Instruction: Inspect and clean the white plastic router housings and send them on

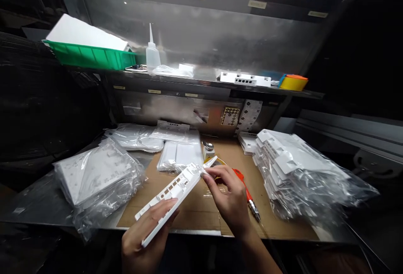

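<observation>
From the middle of my view, toward 7 o'clock, I see the left hand point(147, 228) wrapped around a slotted white plastic housing point(181, 187), its fingers holding it tilted above the cardboard-covered desk point(195, 217). Toward 5 o'clock, the right hand point(231, 194) has its fingers narrow, pinching the housing's far end. Just beside that hand lies an orange-handled tool point(248, 195) with a metal tip. I make out stacked white panels point(278, 156) in clear plastic at 4 o'clock, and bagged white plastic parts point(96, 169) at 8 o'clock.
</observation>
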`<act>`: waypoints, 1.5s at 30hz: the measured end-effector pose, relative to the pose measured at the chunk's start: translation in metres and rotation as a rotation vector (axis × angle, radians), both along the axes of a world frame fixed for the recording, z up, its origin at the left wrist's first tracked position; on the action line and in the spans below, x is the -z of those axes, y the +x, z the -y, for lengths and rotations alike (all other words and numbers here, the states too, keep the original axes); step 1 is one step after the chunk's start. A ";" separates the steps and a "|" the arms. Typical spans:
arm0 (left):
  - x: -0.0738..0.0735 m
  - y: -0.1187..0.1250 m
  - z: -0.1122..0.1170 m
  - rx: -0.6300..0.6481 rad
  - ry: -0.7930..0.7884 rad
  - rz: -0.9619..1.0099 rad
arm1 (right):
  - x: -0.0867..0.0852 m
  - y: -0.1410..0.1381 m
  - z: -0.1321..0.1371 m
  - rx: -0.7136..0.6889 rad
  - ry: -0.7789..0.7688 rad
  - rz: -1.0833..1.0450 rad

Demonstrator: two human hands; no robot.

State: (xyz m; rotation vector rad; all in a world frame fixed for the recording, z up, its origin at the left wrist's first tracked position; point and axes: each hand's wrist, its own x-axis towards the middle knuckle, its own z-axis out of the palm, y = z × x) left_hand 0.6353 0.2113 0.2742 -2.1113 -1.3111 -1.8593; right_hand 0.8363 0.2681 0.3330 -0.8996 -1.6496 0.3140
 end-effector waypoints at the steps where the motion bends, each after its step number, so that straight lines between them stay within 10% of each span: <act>1: 0.000 0.001 0.001 0.008 0.009 -0.025 | 0.002 -0.003 0.004 0.010 0.018 -0.004; 25: 0.013 0.010 -0.009 0.122 -0.098 -0.158 | 0.037 -0.002 0.013 -0.035 -0.067 0.036; 30: 0.009 -0.005 -0.008 0.187 -0.138 -0.160 | 0.049 0.050 -0.024 0.297 -0.129 -0.242; 36: -0.002 -0.017 -0.015 0.416 -0.242 0.010 | 0.058 0.068 -0.028 -0.270 -0.615 -0.699; 42: 0.008 -0.007 -0.015 0.362 -0.250 0.158 | 0.052 0.056 -0.008 -0.178 -0.441 -0.870; 45: 0.014 0.007 -0.012 0.380 -0.340 0.613 | 0.042 0.059 0.003 -0.199 -0.375 -0.949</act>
